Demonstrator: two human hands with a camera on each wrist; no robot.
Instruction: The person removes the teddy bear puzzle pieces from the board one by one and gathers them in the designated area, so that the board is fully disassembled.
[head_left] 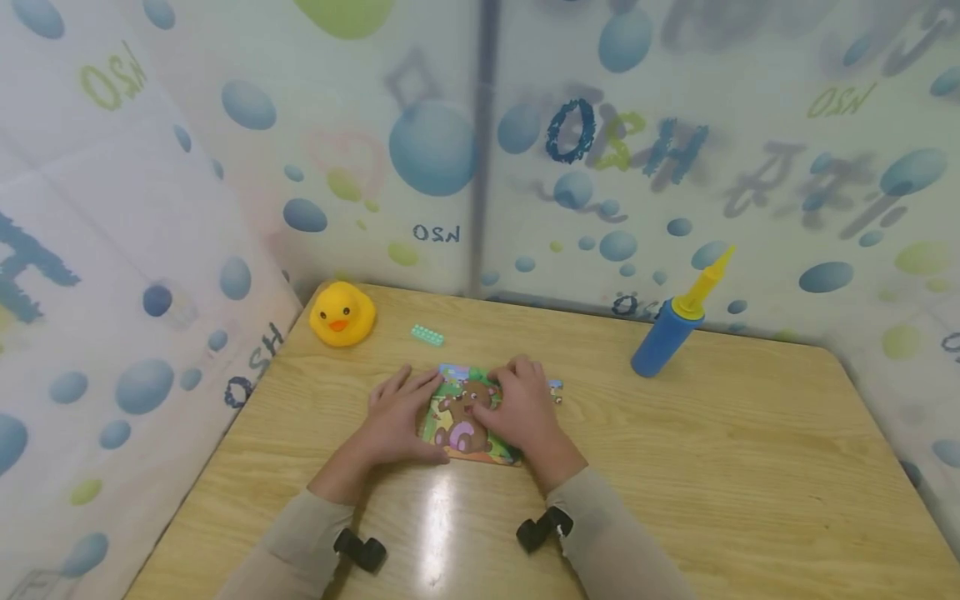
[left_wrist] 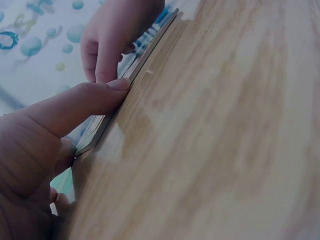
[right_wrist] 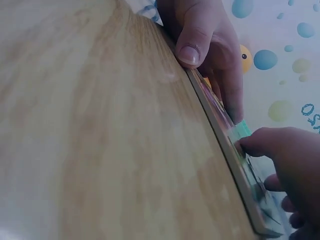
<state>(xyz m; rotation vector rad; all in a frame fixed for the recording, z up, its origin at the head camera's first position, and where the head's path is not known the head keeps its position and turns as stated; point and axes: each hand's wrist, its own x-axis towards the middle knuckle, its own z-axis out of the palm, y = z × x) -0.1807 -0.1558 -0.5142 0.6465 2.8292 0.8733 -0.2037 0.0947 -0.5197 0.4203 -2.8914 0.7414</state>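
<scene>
A flat jigsaw puzzle point(head_left: 462, 427) with a brown bear picture lies on the wooden table. My left hand point(head_left: 397, 421) holds its left side, thumb along the near edge and fingers spread up the left edge. The left thumb point(left_wrist: 100, 97) presses against the board's thin side. Over the puzzle's right half is my right hand point(head_left: 525, 408), its thumb on the bear and its other fingers bent toward the far edge. The right fingertips point(right_wrist: 272, 182) meet the picture surface; I cannot tell whether they pinch a piece. A puzzle piece point(head_left: 557, 392) sticks out beyond the right hand.
A yellow rubber duck point(head_left: 342, 314) sits at the table's far left corner, with a mint-green toy brick point(head_left: 427, 335) to its right. A blue hand pump point(head_left: 667, 337) with a yellow nozzle stands farther right. Patterned wall sheets point(head_left: 555, 225) rise behind the table point(head_left: 712, 467).
</scene>
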